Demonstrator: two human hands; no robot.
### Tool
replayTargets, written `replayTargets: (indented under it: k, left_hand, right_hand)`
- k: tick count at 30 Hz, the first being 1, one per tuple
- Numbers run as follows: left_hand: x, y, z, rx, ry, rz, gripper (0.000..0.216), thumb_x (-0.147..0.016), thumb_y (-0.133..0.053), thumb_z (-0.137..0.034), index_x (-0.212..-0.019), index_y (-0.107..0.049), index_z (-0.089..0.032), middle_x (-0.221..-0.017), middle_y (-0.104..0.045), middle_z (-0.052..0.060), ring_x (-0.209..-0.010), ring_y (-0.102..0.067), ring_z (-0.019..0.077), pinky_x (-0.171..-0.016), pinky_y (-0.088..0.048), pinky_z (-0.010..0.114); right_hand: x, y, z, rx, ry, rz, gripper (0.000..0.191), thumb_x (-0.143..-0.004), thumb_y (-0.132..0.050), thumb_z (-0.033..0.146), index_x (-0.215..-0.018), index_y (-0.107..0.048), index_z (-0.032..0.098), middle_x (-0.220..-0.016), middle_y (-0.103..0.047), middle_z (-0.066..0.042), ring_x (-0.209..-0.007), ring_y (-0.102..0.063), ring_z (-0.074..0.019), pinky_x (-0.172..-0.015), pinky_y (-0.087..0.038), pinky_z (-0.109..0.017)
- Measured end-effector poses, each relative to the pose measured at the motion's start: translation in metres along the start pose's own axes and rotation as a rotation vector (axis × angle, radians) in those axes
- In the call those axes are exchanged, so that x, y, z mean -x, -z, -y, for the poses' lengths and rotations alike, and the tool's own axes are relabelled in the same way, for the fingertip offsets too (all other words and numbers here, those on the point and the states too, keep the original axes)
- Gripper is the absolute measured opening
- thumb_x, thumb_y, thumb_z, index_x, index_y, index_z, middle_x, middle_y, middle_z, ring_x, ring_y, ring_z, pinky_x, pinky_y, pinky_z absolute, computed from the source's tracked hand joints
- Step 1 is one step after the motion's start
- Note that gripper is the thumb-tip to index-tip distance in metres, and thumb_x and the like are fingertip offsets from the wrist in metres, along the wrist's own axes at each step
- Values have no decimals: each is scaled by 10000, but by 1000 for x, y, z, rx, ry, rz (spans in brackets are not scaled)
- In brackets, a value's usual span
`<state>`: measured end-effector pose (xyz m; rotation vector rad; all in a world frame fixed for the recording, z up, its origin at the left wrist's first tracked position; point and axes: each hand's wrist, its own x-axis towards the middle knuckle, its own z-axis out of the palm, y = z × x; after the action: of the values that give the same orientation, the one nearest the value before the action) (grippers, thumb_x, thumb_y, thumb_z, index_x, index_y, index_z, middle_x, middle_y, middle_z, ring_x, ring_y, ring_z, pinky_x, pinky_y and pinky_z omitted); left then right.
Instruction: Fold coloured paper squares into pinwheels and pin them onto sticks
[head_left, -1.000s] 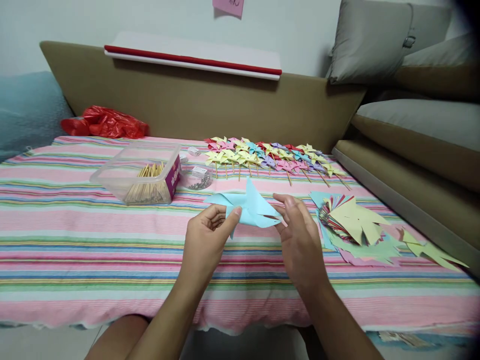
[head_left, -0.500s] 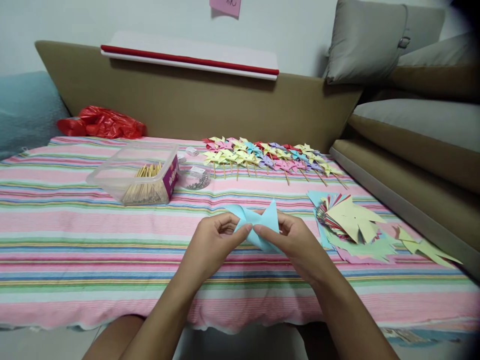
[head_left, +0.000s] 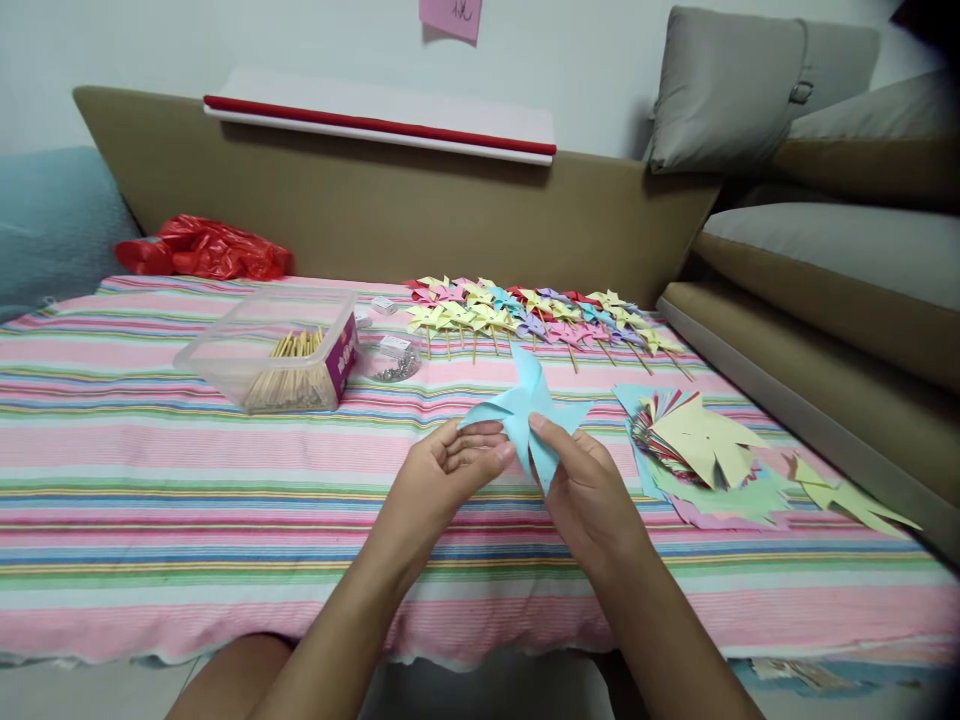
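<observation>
A light blue paper pinwheel (head_left: 523, 405) is held up in front of me, its pointed blades spread out from the middle. My right hand (head_left: 592, 485) pinches it, thumb near the centre and the other fingers behind the paper. On the left side, my left hand (head_left: 442, 475) curls round a blade, with its thumb tip by the pinwheel's lower edge; its fingertips are partly hidden behind the paper. To the right lies a pile of cut paper pieces (head_left: 705, 440) in yellow, green, pink and blue.
A clear plastic box (head_left: 225, 350) of wooden sticks (head_left: 296, 375) stands left, beside a small round container (head_left: 394, 358) of metal bits. Several finished pinwheels (head_left: 540, 310) lie at the back. Also there are a red plastic bag (head_left: 217, 248) and stacked cushions (head_left: 840, 250).
The blue paper has gone from folded and curled between both thumbs to an opened pinwheel shape, raised slightly. The left thumb has left the centre; the right thumb presses near it.
</observation>
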<state>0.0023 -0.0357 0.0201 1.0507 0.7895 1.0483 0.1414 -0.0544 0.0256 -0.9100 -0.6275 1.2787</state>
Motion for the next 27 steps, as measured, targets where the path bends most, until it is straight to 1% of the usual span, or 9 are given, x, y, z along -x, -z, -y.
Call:
replayTargets:
  k: [3, 7, 11, 15, 20, 23, 25, 26, 27]
  left_hand:
    - [1, -12, 8, 49, -41, -57, 352, -713, -860, -304, -1004, -710, -175, -896, -714, 41, -836, -659, 161, -798, -523, 267]
    - [4, -22, 13, 49, -139, -143, 246, -777, -804, -332, -950, -722, -178, -865, -691, 19, -817, -622, 146, -758, -493, 238]
    - [5, -21, 12, 32, -164, -189, 194, -796, -783, -350, -850, -719, -175, -796, -647, 6, -792, -583, 146, -740, -470, 238]
    - [4, -20, 14, 62, -165, -243, 266, -799, -781, -374, -722, -624, -174, -716, -548, -20, -706, -500, 118, -662, -423, 219]
    - [5, -22, 17, 125, -143, -244, 299, -821, -763, -388, -726, -573, -177, -697, -468, -37, -647, -414, 98, -601, -376, 209]
    - [5, -20, 16, 75, -167, -254, 300, -836, -746, -387, -721, -565, -177, -703, -484, -28, -664, -430, 106, -614, -385, 218]
    - [5, -17, 15, -21, -197, -280, 296, -846, -731, -394, -719, -569, -181, -697, -494, -24, -663, -440, 113, -610, -384, 228]
    - [5, -14, 13, -94, -219, -304, 293, -854, -720, -397, -720, -571, -183, -690, -496, -24, -658, -443, 116, -607, -381, 233]
    - [5, -12, 12, -188, -251, -332, 282, -863, -709, -394, -724, -578, -186, -686, -504, -24, -660, -454, 121, -612, -383, 239]
  right_hand:
    - [4, -9, -7, -29, 23, -10, 198, -723, -811, 364, -808, -734, 202, -836, -753, -20, -882, -681, -219, -826, -525, -332]
    - [9, -15, -18, -56, 40, -30, 165, -732, -798, 345, -756, -708, 209, -777, -713, -2, -845, -656, -208, -808, -521, -326]
    - [11, -19, -24, -60, 57, -27, 154, -733, -797, 330, -774, -719, 204, -783, -717, 0, -820, -650, -207, -781, -525, -336]
    - [14, -23, -26, -108, 62, -3, 160, -746, -801, 308, -862, -760, 205, -838, -751, -9, -882, -673, -216, -823, -528, -341]
    - [15, -26, -29, -154, 39, -2, 181, -746, -822, 303, -877, -765, 192, -877, -760, -16, -878, -671, -194, -853, -529, -325]
    - [14, -25, -32, -125, 27, -9, 220, -736, -829, 325, -870, -738, 176, -877, -740, -28, -856, -661, -191, -832, -532, -327]
    - [11, -21, -32, -66, 50, -35, 278, -758, -810, 366, -937, -691, 188, -918, -716, -38, -851, -657, -198, -784, -541, -343]
    - [10, -19, -31, -21, 103, -72, 328, -770, -799, 384, -1008, -657, 209, -978, -701, -45, -873, -658, -204, -770, -546, -354]
    - [9, -16, -29, 46, 202, -121, 393, -777, -792, 393, -1092, -616, 235, -1061, -680, -54, -918, -658, -214, -776, -551, -369]
